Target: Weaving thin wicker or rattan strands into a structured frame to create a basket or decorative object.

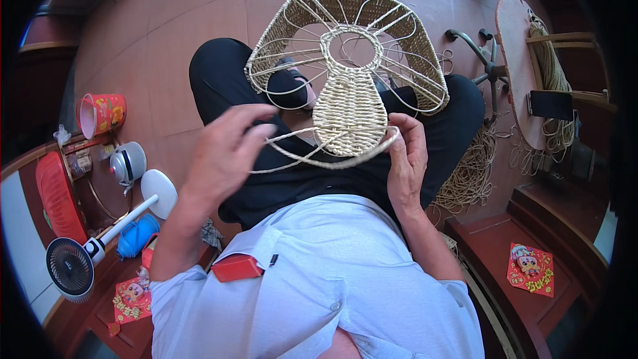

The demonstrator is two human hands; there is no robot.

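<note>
A half-woven frame of straw-coloured cord over thin rods point(430, 78) rests across my knees. It has a round bound ring point(325, 50) and a curved woven wall at the far side. From the ring a tightly woven oval panel point(350, 110) comes toward me. My right hand point(408, 156) pinches a twisted cord point(345, 162) at the panel's right edge. This cord loops round the panel's near end and runs left. My left hand point(229, 149) is left of the panel, thumb and forefinger apart, close to the loose strands. The palm side of that hand is hidden.
Coils of loose cord point(473, 173) lie on the floor at right. Beside them stand a wooden board point(520, 66) with a hank of cord point(549, 80) and a dark phone point(551, 105). At left are a floral bucket point(101, 115), a kettle point(130, 161) and a fan point(71, 268).
</note>
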